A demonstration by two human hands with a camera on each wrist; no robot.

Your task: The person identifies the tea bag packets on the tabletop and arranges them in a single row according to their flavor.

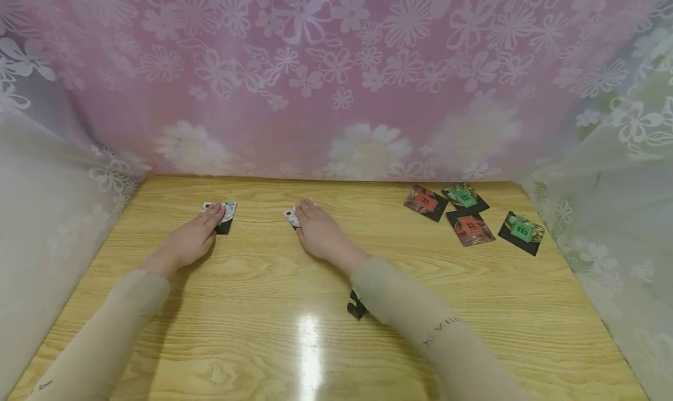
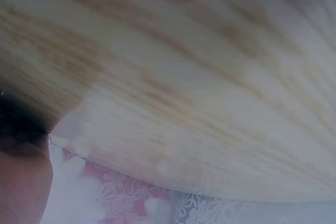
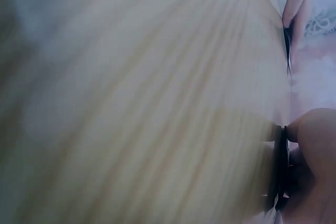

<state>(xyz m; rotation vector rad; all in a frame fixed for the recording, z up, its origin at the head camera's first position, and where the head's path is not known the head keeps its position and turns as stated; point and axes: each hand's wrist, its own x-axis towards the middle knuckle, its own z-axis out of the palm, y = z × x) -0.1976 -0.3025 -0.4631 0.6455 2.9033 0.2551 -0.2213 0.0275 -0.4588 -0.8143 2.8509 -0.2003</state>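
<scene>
My left hand rests on a flat square card or packet at the back left, its fingers lying straight over the white-and-grey patterned top. The lower part is black. To the right, my right hand lies with extended fingers over a similar patterned piece and hides most of it. In the right wrist view its dark edge shows beneath the hand, close to the tabletop. The left wrist view catches only a bit of the left hand and a dark shape beside it.
Two red-printed squares and two green-printed ones lie at the back right, some touching. A small black item with a yellow-green mark is partly hidden by the right forearm. Floral curtains border the wooden table.
</scene>
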